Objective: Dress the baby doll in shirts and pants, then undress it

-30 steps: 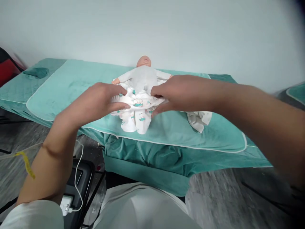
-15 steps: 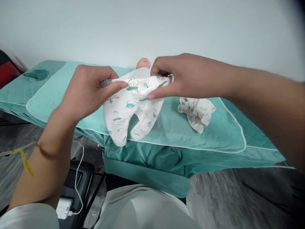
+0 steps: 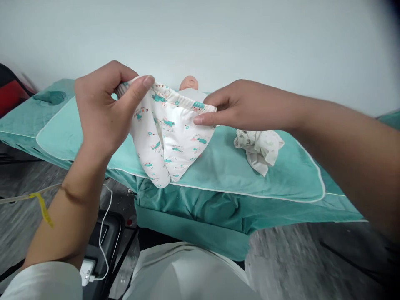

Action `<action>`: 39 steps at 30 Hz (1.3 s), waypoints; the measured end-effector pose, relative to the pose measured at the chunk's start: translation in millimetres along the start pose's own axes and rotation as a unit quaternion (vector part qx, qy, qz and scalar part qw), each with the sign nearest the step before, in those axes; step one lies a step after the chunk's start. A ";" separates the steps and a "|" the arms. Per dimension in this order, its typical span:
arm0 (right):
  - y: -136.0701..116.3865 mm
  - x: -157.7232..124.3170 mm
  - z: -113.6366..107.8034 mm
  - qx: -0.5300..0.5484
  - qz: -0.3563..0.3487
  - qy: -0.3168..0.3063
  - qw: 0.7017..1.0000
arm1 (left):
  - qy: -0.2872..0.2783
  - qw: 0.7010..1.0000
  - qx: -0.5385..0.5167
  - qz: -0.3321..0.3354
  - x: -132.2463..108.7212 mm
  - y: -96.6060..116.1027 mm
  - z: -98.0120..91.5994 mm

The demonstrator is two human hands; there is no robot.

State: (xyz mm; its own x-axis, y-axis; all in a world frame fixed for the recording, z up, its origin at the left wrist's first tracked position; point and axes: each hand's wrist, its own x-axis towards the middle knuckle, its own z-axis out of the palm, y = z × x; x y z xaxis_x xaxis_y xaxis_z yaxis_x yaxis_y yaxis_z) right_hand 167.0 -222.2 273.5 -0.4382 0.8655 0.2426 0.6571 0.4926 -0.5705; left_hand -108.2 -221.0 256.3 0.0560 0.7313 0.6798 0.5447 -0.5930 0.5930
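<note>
White baby pants (image 3: 178,137) with a teal and red print hang between my two hands, waistband up and legs hanging down over the green mat. My left hand (image 3: 108,98) pinches the left end of the waistband and holds it higher. At the waistband's right end, my right hand (image 3: 237,106) grips the cloth between thumb and fingers. Behind the pants lies a baby doll (image 3: 188,83); only its head and a bit of white clothing show, the rest being hidden by the pants.
A crumpled white printed cloth (image 3: 260,150) lies on the green mat (image 3: 296,179) to the right. The mat covers a green bed (image 3: 18,118) against a white wall. Lower left, a black case (image 3: 109,233) carries a white charger (image 3: 87,268) with a cable.
My left hand has risen and moved left, pulling that end of the waistband up. The pants have turned and their legs have come together. My right hand has shifted only slightly.
</note>
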 end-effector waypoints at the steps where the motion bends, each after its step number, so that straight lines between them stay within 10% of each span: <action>1: -2.9 0.7 1.5 0.028 0.020 -0.021 0.999 | 0.022 1.000 -0.002 0.010 0.6 0.3 2.6; 7: -33.2 12.1 38.2 0.245 0.051 0.000 0.968 | 0.073 0.993 -0.094 0.018 7.6 6.3 34.7; 12: -24.1 25.6 97.8 0.340 0.040 0.031 0.939 | -0.023 0.971 -0.223 -0.083 4.4 0.2 61.0; 22: 53.7 66.1 147.9 0.561 0.122 0.162 0.802 | -0.120 0.947 -0.188 -0.231 -66.8 -103.0 108.0; 25: 79.9 78.0 161.7 0.543 0.147 0.180 0.807 | -0.168 0.926 -0.147 -0.303 -85.0 -128.3 128.0; 31: 147.1 80.5 170.7 0.368 0.133 0.211 0.896 | -0.046 0.931 -0.107 -0.345 -72.4 -161.3 142.3; 36: 214.5 95.5 139.4 0.151 0.140 0.257 0.944 | -0.037 0.965 -0.084 -0.246 -54.7 -144.6 168.1; 39: 256.7 118.7 121.1 0.043 0.179 0.247 0.951 | -0.112 0.932 -0.183 -0.294 -44.0 -132.3 204.6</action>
State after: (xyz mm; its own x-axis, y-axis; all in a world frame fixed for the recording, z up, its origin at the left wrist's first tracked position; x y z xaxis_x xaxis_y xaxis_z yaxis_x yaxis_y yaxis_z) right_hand 209.4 -3.9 60.8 0.1609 0.9237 0.3477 0.6486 0.1666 -0.7427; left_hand -11.6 -105.8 59.6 0.0339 0.9935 0.1091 0.2176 -0.1139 0.9694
